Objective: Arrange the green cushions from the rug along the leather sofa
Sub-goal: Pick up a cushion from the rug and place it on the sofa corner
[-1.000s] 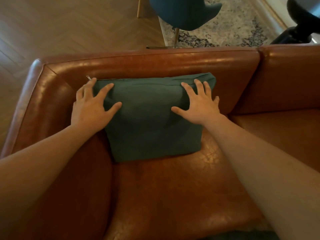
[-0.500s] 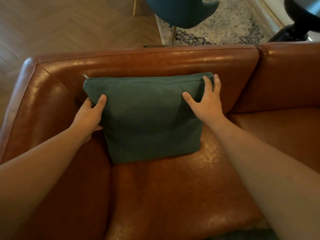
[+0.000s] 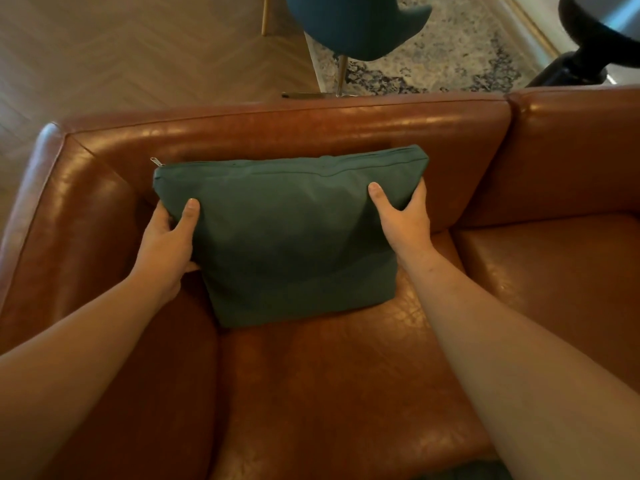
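A green cushion (image 3: 291, 237) stands propped on the seat of the brown leather sofa (image 3: 346, 393), its upper edge leaning against the backrest and its lower edge resting on the seat in the sofa's left-end corner. The left hand (image 3: 166, 244) grips the cushion's left side edge: the thumb lies across the front face just inward of the edge, and the other fingers wrap behind the fabric out of sight. The right hand (image 3: 405, 220) grasps the opposite side in the same way, thumb pressed on the front face near the top right corner and the fingers curled round the right edge toward the back. The cushion sits directly between the two hands, with both bare forearms reaching in from the near side. A zip seam runs along the top edge above both thumbs, and a small metal zipper pull (image 3: 156, 162) sticks out at the top left corner, just above and beyond the left hand. To the outside of the left hand rises the padded armrest; to the outside of the right hand a seam divides this seat from the next seat cushion. Beyond the backrest, past both hands, lie a herringbone wood floor (image 3: 121, 57), a patterned rug (image 3: 450, 57) and a blue chair (image 3: 356, 22) on thin legs.
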Demonstrator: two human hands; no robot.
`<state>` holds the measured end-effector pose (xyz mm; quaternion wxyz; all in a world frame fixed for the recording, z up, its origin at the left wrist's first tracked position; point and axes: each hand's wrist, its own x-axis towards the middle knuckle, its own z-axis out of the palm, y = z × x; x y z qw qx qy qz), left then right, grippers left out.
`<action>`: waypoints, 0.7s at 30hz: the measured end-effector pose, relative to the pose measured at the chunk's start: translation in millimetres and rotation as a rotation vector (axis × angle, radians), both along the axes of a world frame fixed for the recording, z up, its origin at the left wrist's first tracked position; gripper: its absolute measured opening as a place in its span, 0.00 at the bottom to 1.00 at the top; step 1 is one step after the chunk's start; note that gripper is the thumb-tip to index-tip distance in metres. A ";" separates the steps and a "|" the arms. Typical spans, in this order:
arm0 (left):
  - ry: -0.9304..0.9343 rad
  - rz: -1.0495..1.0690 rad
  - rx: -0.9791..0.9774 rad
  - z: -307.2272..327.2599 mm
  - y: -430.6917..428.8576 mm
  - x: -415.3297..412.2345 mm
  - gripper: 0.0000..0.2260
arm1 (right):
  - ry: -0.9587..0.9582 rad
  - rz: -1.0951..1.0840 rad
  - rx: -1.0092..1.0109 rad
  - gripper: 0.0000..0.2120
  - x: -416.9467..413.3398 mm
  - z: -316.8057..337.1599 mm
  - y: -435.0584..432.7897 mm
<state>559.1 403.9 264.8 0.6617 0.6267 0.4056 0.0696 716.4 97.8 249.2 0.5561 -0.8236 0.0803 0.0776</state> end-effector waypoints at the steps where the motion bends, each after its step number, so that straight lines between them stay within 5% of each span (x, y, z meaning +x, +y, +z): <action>1: 0.016 -0.008 0.005 1.6 0.0 1.3 0.22 | 0.016 0.018 -0.012 0.54 -0.7 -0.5 -1.7; 4: 0.100 0.006 0.156 9.3 -2.8 7.5 0.30 | 0.047 0.053 0.001 0.54 -6.0 -0.7 -6.7; 8: 0.179 0.109 0.659 28.5 -25.6 2.9 0.37 | 0.045 0.055 -0.004 0.52 -26.8 3.3 -14.1; 12: 0.130 -0.247 1.063 34.1 -65.7 0.0 0.30 | 0.021 0.071 -0.101 0.47 -49.4 9.2 -33.3; 16: 0.044 -0.588 1.136 29.8 -117.5 -5.2 0.30 | -0.015 0.109 -0.194 0.45 -76.2 21.1 -68.8; 21: 0.012 -0.741 1.087 29.7 -177.1 -16.1 0.30 | 0.011 0.083 -0.230 0.43 -113.8 32.3 -114.5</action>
